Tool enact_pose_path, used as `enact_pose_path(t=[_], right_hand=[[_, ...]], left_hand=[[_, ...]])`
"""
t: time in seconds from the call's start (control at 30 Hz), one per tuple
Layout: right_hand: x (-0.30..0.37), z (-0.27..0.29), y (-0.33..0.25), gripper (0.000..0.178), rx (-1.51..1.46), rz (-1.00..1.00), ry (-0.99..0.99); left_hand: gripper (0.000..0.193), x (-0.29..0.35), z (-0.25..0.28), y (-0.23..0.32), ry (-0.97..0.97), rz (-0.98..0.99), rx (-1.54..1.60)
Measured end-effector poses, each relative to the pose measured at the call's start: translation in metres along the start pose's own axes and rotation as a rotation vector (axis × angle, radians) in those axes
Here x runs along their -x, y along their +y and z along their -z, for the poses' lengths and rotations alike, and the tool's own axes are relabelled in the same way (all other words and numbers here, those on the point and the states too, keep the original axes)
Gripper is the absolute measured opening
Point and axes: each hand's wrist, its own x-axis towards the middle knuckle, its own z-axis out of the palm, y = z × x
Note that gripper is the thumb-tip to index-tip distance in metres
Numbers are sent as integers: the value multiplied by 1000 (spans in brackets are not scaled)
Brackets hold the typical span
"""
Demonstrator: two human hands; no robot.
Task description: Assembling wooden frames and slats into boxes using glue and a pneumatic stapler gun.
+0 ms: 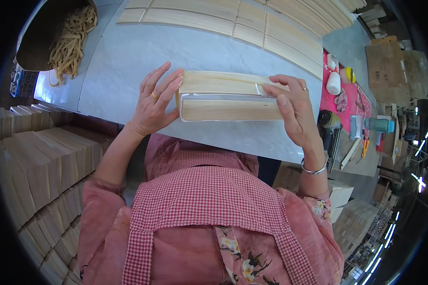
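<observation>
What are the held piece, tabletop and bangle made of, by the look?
Held piece: likely wood, seemingly unfinished; pale, matte, grain lines showing.
Tabletop: smooth, slight sheen, grey-white with marble-like veining; stone, tile or laminate, can't tell which.
Bangle: probably polished metal; silver colour, bright highlights.

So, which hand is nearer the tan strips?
Left. The left hand is below and right of the tan strips; the right hand is farther, at the right end of the wooden piece.

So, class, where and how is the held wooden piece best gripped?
Probably near both short ends, the left hand coming from the left and the right hand from the right: the wooden piece is long, narrow and crosswise to the body.
</observation>
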Motion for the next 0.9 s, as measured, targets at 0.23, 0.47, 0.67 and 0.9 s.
enact_pose_path(t=[0.23,0.47,0.67,0.9], right_hand=[[-8,-2,4,49,113,87,-36],[-9,-5,5,46,254,170,-79],[1,-5,2,49,229,190,-67],[16,-11,-18,51,336,144,-38]], left_hand=[[83,2,4,7,-9,34,31],[83,5,4,12,-9,54,58],[81,4,7,19,2,44,12],[77,1,18,37,-6,22,-58]])
